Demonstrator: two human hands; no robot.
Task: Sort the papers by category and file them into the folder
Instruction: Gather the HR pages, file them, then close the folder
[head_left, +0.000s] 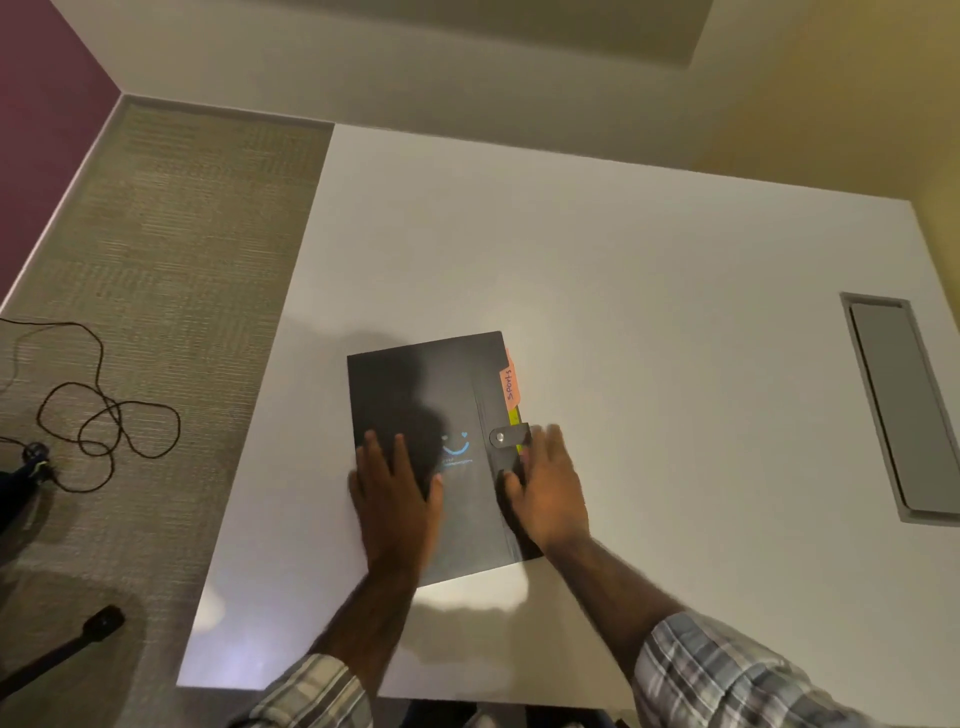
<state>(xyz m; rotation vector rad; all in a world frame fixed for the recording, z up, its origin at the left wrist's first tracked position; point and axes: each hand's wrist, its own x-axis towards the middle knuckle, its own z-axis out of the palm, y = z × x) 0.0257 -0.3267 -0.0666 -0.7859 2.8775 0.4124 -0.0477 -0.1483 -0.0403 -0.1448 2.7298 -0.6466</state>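
Plaid-sleeved left hand (395, 493) lies flat, holding nothing, on closed black folder (431, 384) on white table (675, 312), right hand (545, 488) flat too at its edge by snap strap (511, 435) (fastened): pin cover, pop snap first.

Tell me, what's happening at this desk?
A person has both hands on a black folder lying closed on the white table. The left hand rests flat on its cover; the right hand lies at the right edge, beside the fastened snap strap. An orange tab marked Sports sticks out of that edge.
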